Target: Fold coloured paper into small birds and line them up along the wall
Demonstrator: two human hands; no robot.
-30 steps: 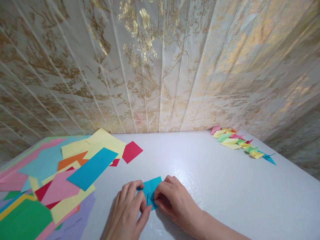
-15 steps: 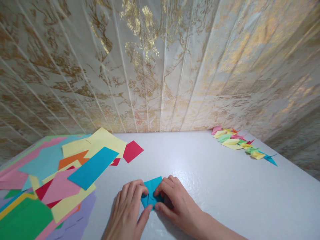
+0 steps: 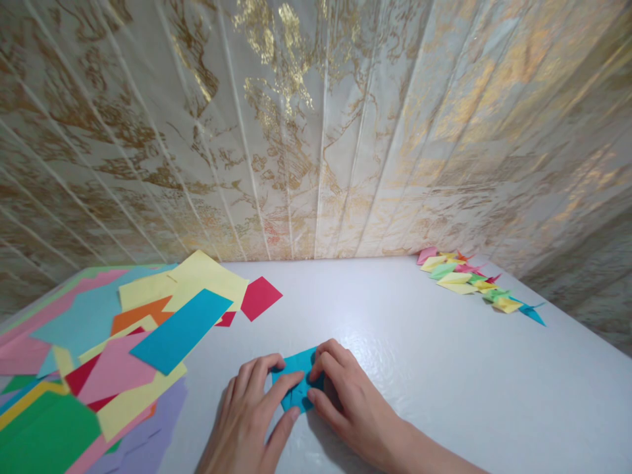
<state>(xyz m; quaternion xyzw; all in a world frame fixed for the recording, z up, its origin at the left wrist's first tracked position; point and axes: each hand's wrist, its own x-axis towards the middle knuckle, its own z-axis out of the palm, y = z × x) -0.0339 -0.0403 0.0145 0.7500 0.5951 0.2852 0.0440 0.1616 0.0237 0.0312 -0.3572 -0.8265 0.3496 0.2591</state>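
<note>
A small folded blue paper (image 3: 299,390) with crease lines lies on the white table (image 3: 390,309) near the front edge of the view. My left hand (image 3: 254,401) rests at its left side, with the index finger on the paper and the thumb at its lower edge. On the right side, my right hand (image 3: 348,395) has its fingers curled and pinches the paper's right part between thumb and fingers. Parts of the paper are hidden under the fingers of both hands.
Many coloured sheets lie at the left, with a blue rectangle (image 3: 182,331) and a green sheet (image 3: 49,431) on top. A red piece (image 3: 261,298) lies beside them. Folded paper figures (image 3: 457,282) line the back right. A patterned curtain (image 3: 306,131) hangs behind.
My left index finger has stretched further right over the blue paper. The right fingers have shifted slightly, and more of the paper's left corner shows.
</note>
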